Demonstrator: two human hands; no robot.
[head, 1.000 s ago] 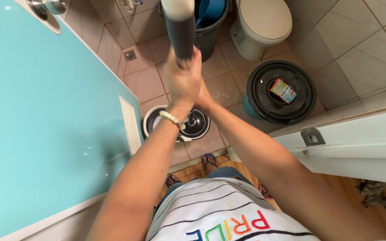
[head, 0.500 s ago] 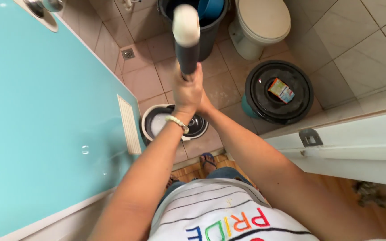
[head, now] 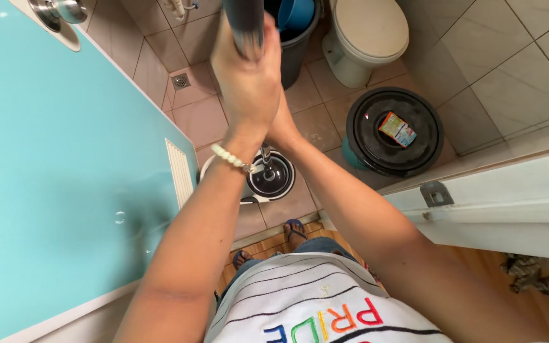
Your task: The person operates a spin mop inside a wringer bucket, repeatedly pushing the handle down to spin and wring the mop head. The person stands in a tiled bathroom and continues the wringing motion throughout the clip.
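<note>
1. Two hands share one dark mop handle [head: 244,22], which stands upright in front of the camera, over the tiled floor [head: 316,124].
2. The left hand [head: 247,82] sits uppermost, its fingers [head: 227,47] curled fully closed around the handle so that no gap shows. A pale bead bracelet [head: 229,157] circles the wrist.
3. The right hand [head: 282,124] lies just under and behind the left. Only its heel and wrist show, pressed against the left hand; its fingers are hidden, so I cannot tell how tightly they close.
4. The handle's top is cut off by the upper edge of the view, and its grip is blurred.
5. Below the hands, a thin metal shaft [head: 265,159] comes out from under the left wrist and meets the round spin basket [head: 272,176] of a mop bucket [head: 249,198] on the floor. The forearm covers the bucket's left half.
6. A turquoise door [head: 58,171] stands at the left, a toilet [head: 362,35] at the top, and a dark bin [head: 295,44] beside it.
7. A round black lid [head: 394,130] carries a small coloured packet [head: 397,129].
8. Sandalled toes [head: 295,227] peep out above the striped shirt [head: 300,298].
</note>
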